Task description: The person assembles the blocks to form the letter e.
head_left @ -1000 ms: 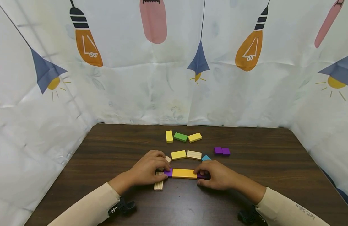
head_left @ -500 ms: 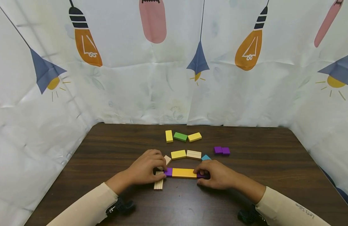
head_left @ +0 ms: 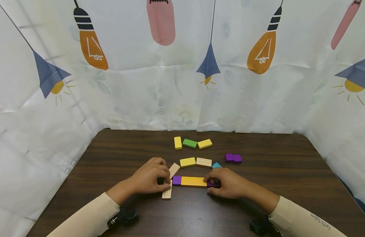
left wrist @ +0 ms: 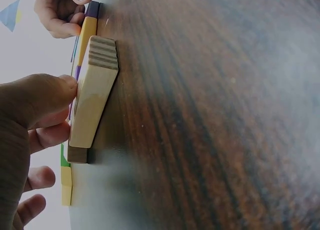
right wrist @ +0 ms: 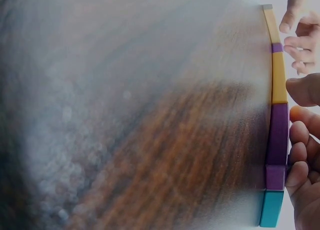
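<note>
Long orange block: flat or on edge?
Flat: in the head view, the long orange block shows a broad upward face and a thin front side.

Head view: high, near side of orange block (head_left: 194, 181), facing forward-down. Wrist views: low, closer, facing forward from block's left and right; all share block.

The tabletop (head_left: 259, 158) looks wood-grained, faintly glossy — the pale block (left wrist: 92, 108) smooth, matt wood (stripy at its end) — the backdrop (head_left: 182, 98) creased, cloth-like.
</note>
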Action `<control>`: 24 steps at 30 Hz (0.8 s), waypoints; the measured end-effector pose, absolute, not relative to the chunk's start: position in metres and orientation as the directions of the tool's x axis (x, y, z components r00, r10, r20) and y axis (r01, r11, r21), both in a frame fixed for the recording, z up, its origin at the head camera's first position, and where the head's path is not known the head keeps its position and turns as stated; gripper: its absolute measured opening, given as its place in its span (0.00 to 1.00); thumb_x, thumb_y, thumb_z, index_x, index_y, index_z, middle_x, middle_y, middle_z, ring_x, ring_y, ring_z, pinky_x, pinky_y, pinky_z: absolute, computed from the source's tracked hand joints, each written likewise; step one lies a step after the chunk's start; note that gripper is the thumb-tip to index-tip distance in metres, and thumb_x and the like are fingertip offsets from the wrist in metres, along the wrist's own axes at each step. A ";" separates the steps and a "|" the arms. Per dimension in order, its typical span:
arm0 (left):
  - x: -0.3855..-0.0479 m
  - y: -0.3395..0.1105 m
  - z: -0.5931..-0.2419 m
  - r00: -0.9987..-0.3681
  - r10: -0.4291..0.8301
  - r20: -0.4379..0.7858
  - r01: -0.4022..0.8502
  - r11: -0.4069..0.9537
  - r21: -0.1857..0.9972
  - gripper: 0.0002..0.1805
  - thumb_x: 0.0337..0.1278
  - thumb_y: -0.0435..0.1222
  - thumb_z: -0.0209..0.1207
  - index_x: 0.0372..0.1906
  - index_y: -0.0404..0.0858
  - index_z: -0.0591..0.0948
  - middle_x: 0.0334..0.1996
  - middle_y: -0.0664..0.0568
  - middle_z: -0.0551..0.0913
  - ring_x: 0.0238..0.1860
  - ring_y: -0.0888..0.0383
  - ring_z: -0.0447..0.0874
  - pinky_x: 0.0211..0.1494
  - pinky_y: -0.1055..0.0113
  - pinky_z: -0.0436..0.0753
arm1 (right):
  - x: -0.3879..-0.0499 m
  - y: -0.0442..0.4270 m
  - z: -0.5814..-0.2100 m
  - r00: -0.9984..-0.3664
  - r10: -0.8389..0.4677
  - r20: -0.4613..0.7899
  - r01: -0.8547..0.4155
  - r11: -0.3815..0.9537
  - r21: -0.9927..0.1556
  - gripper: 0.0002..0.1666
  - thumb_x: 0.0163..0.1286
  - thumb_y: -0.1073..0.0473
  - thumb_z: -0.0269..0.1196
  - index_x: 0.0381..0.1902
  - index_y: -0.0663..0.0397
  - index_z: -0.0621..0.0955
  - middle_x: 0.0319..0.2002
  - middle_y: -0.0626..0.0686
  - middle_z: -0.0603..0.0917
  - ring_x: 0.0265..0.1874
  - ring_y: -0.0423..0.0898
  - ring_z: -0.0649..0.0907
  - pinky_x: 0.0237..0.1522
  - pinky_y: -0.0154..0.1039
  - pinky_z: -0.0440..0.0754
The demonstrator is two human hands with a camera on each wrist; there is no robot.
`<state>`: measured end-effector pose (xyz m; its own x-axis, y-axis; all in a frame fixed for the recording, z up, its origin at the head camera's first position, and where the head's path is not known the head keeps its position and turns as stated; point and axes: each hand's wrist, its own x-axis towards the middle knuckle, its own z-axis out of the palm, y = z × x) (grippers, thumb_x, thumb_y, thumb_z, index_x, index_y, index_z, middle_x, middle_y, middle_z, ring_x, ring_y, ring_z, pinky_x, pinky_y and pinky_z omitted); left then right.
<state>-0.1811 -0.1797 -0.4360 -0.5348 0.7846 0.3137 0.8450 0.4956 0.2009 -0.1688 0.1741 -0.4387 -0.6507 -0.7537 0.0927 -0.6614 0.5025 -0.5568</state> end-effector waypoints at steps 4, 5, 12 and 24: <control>-0.180 -0.179 -0.436 -0.532 0.789 0.308 0.847 0.492 0.202 0.08 0.52 0.46 0.76 0.27 0.57 0.85 0.31 0.72 0.80 0.48 0.58 0.74 0.61 0.51 0.72 | -0.168 0.174 -0.439 -0.648 -0.756 0.097 -0.665 0.499 -0.555 0.15 0.68 0.53 0.71 0.50 0.47 0.85 0.38 0.38 0.79 0.37 0.35 0.76 0.41 0.35 0.78; -0.180 -0.179 -0.436 -0.533 0.789 0.307 0.846 0.493 0.202 0.08 0.52 0.46 0.76 0.28 0.57 0.85 0.31 0.73 0.80 0.49 0.58 0.74 0.61 0.51 0.72 | -0.168 0.174 -0.439 -0.648 -0.756 0.096 -0.665 0.500 -0.555 0.15 0.68 0.53 0.71 0.50 0.47 0.85 0.38 0.38 0.79 0.37 0.35 0.76 0.41 0.35 0.78; -0.180 -0.177 -0.436 -0.524 0.791 0.315 0.852 0.489 0.188 0.07 0.53 0.46 0.76 0.28 0.57 0.87 0.33 0.73 0.82 0.48 0.58 0.74 0.60 0.52 0.71 | -0.168 0.175 -0.439 -0.649 -0.756 0.088 -0.658 0.499 -0.564 0.14 0.68 0.52 0.71 0.50 0.47 0.85 0.37 0.38 0.78 0.37 0.34 0.76 0.41 0.35 0.78; -0.193 -0.175 -0.427 -0.551 0.762 0.340 0.833 0.521 0.184 0.06 0.53 0.46 0.75 0.33 0.54 0.89 0.35 0.67 0.82 0.46 0.59 0.75 0.58 0.52 0.74 | -0.169 0.175 -0.439 -0.648 -0.756 0.092 -0.661 0.498 -0.562 0.15 0.68 0.52 0.71 0.51 0.46 0.85 0.37 0.37 0.78 0.37 0.35 0.76 0.41 0.35 0.78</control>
